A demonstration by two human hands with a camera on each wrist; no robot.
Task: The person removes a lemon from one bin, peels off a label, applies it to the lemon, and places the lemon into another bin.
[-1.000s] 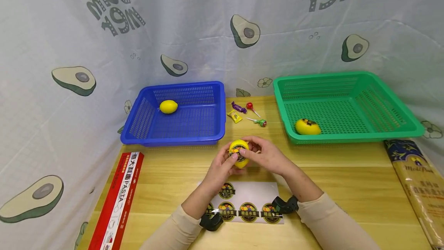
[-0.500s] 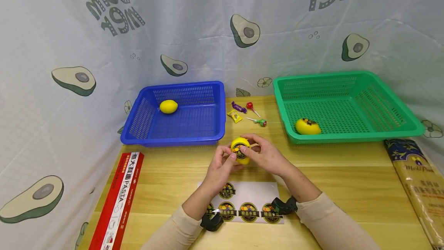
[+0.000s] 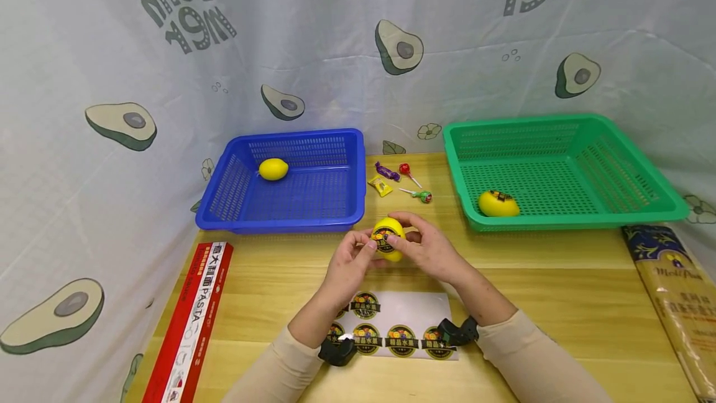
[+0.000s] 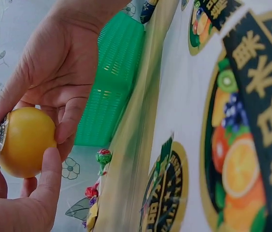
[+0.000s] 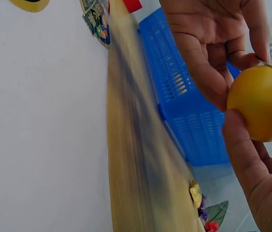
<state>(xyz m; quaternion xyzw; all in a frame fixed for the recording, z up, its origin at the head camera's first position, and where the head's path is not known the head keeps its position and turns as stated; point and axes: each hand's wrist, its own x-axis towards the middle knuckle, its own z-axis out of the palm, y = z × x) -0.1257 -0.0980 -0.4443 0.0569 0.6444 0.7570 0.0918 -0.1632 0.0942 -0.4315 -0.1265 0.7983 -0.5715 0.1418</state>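
Note:
A yellow lemon (image 3: 394, 255) is held between both hands above the table, seen close in the left wrist view as a smooth lemon (image 4: 27, 145). On the side facing the person is a round black-and-gold sticker (image 3: 382, 242). My left hand (image 3: 345, 269) grips the lemon from the left, its thumb at the sticker's edge. From the right, my right hand (image 3: 433, 252) holds it with the thumb on the sticker and fingers behind. Below the hands lies a white sheet of stickers (image 3: 414, 305), partly hidden by the left wrist.
At the back left, a blue basket (image 3: 302, 227) contains a plain lemon (image 3: 273, 169). The green basket (image 3: 565, 224) at right contains a stickered yellow fruit (image 3: 498, 203). Wrapped candies (image 3: 381, 186) and lollipops lie between. A red pasta box (image 3: 196, 310) and pasta bag (image 3: 671, 291) flank the table.
Both hands have raised the lemon slightly up and to the right. The left thumb has slid from the sticker's face toward its edge. The head view has shifted a little.

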